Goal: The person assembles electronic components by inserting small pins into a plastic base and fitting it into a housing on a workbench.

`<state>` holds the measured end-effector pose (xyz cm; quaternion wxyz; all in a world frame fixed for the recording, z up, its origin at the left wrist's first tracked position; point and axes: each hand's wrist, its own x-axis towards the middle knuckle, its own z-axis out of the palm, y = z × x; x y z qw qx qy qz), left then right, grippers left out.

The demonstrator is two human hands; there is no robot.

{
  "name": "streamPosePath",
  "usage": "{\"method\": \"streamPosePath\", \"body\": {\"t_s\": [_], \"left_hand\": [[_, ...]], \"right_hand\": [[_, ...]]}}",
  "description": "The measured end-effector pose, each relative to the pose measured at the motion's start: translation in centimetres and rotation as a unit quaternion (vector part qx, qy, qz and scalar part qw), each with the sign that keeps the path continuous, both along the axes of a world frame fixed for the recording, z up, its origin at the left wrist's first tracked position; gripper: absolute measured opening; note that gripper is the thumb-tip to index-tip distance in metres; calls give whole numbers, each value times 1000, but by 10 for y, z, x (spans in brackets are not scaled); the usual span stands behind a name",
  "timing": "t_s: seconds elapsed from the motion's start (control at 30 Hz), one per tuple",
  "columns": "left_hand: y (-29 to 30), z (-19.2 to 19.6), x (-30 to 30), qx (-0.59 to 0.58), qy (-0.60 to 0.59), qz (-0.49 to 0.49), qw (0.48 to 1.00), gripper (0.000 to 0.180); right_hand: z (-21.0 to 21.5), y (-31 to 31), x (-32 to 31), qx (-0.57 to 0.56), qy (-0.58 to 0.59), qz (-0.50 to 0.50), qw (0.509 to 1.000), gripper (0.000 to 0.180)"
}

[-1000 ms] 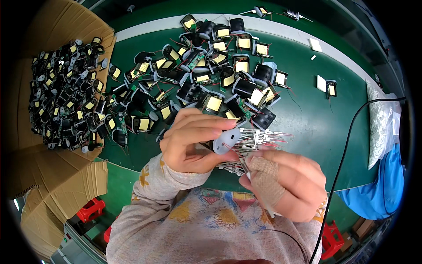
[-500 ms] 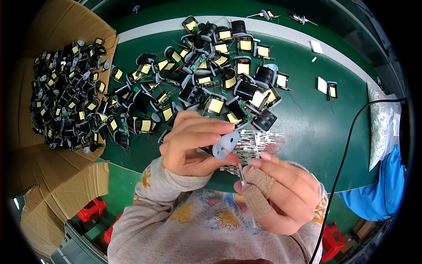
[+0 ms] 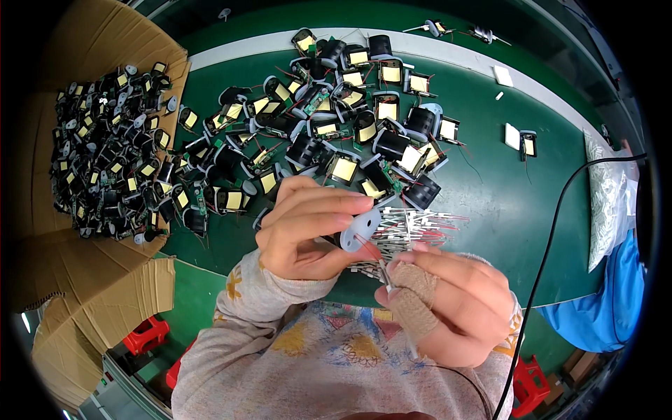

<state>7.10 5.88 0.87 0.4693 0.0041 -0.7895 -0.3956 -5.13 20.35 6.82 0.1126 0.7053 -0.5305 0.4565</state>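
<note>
My left hand (image 3: 308, 227) is closed round a small device with a pale oval end cap (image 3: 361, 229); its body is mostly hidden by my fingers. Red wires (image 3: 372, 249) run from a hole in the cap toward my right hand. My right hand (image 3: 448, 301), tan tape wrapped on its thumb and a finger, pinches a thin whitish wire lead (image 3: 384, 271) where the red wires meet it. Just beyond my fingers lies a pile of thin white leads with red wires (image 3: 413, 227).
Many black cylindrical devices with yellow pads (image 3: 343, 168) spread over the green table (image 3: 490, 210). More fill a cardboard box (image 3: 171, 77) at left. At right are a clear bag of white parts (image 3: 603, 203), a black cable (image 3: 542, 259) and a blue cloth (image 3: 602, 301).
My right hand has tilted and shifted slightly, its fingertips drawing down a little along the lead. My left hand stays almost where it was, still holding the capped device.
</note>
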Motion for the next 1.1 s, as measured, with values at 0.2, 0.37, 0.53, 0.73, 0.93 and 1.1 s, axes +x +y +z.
{"method": "streamPosePath", "body": {"t_s": [0.2,0.37,0.53,0.73,0.93,1.1], "left_hand": [[1,0,-1,9,6,-5,1000,56],[0,1,-2,6,9,-9,1000,56],[-1,1,-1,28,14,-18,999,54],[-2,-2,-3,88,17,-65,994,49],[-2,-6,-5,104,46,-71,991,50],[-1,-5,-6,100,45,-74,991,51]], "right_hand": [[-2,0,-3,-32,2,23,999,13],[1,3,-4,12,-5,32,999,24],[0,-2,5,-18,-70,-23,997,24],[0,-4,-4,-24,-101,-27,994,27],[3,0,-3,0,-78,-25,997,28],[3,-2,-2,-9,-89,-23,996,27]]}}
